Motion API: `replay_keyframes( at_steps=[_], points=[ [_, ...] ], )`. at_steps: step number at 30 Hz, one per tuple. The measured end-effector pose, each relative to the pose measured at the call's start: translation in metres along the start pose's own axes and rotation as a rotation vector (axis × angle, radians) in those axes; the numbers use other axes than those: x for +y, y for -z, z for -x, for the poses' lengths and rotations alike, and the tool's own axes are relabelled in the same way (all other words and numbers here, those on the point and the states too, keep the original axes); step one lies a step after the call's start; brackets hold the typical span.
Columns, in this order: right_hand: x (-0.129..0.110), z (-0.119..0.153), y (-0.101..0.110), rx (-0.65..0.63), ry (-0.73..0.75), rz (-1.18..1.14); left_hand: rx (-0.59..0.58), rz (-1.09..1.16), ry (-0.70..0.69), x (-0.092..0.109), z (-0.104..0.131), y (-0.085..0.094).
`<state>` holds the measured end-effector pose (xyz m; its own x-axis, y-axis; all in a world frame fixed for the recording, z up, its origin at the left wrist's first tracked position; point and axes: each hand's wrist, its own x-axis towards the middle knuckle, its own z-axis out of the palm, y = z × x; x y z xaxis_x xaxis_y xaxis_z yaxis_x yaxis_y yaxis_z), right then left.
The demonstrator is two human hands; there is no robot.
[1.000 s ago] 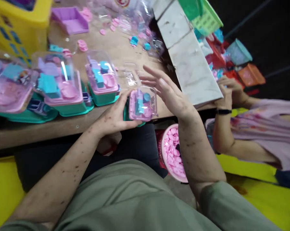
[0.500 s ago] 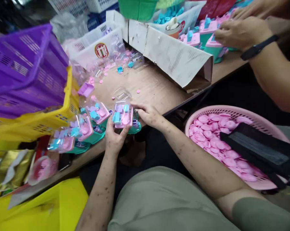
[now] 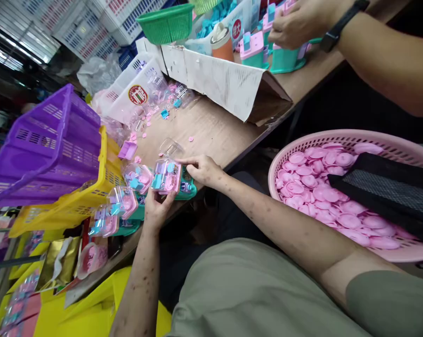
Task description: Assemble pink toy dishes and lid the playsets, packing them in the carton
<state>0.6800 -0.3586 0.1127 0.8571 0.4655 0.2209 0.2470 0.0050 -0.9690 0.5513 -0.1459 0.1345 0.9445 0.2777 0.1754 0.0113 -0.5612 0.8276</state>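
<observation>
A small toy set [image 3: 167, 176], pink and teal with a clear plastic cover over purple and blue pieces, is tilted toward me near the table's front edge. My left hand [image 3: 158, 209] grips its near end, thumb on one side and fingers on the other. From the right, my right hand [image 3: 206, 171] holds the far corner, index finger along the cover's edge. Just beyond lies a loose clear plastic cover [image 3: 171, 147]. Similar toy sets [image 3: 125, 203] stand in a row to the left of my left hand.
Purple and yellow baskets [image 3: 102, 164] stand at the left. A folded cardboard piece [image 3: 225, 77] divides the table [image 3: 214, 126]. A co-worker's hand [image 3: 293, 25] handles toy sets beyond it. At the right, a pink basket [image 3: 272, 175] holds pink pieces and a black mesh item.
The view has swung, so everything appears shifted. Both my hands stay on the toy set. The co-worker's hand nearest me remains over the far toy sets.
</observation>
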Motion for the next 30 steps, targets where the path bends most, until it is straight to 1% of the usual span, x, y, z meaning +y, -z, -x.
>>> replay_keyframes(
  at_steps=[3,6,9,12,15,17,18,19,20,22,24,26,28,30],
  points=[
    [-0.005,0.010,-0.003,0.010,0.024,0.038,-0.012,-0.027,-0.028,0.002,0.000,0.001],
    [-0.009,0.010,-0.005,-0.033,0.105,0.036,0.028,-0.038,-0.087,0.003,0.002,-0.002],
    [-0.015,0.002,-0.002,-0.030,0.223,0.060,0.088,-0.016,-0.133,-0.005,0.003,-0.012],
    [-0.030,-0.002,0.004,-0.013,0.296,0.090,0.130,0.044,-0.144,-0.016,0.002,-0.025],
    [-0.054,-0.007,0.004,-0.098,0.422,0.174,0.132,0.107,-0.144,-0.022,0.000,-0.032],
    [-0.070,-0.014,-0.005,-0.179,0.500,0.314,0.066,0.114,-0.147,-0.023,-0.003,-0.034],
    [-0.076,-0.018,-0.011,-0.222,0.512,0.405,0.035,0.108,-0.151,-0.024,-0.004,-0.035],
    [-0.080,-0.023,-0.018,-0.264,0.503,0.495,0.026,0.102,-0.152,-0.024,-0.005,-0.037],
    [-0.083,-0.026,-0.025,-0.309,0.485,0.578,0.043,0.096,-0.149,-0.025,-0.005,-0.040],
    [-0.085,-0.030,-0.035,-0.407,0.447,0.693,0.130,0.087,-0.136,-0.027,-0.004,-0.049],
    [-0.087,-0.030,-0.039,-0.464,0.410,0.760,0.194,0.088,-0.147,-0.027,0.000,-0.056],
    [-0.092,-0.028,-0.039,-0.466,0.369,0.806,0.171,0.107,-0.201,-0.025,0.003,-0.057],
    [-0.100,-0.025,-0.039,-0.425,0.327,0.839,0.095,0.161,-0.255,-0.025,0.005,-0.051],
    [-0.107,-0.022,-0.041,-0.376,0.315,0.858,0.038,0.231,-0.264,-0.024,0.006,-0.042]
  ],
)
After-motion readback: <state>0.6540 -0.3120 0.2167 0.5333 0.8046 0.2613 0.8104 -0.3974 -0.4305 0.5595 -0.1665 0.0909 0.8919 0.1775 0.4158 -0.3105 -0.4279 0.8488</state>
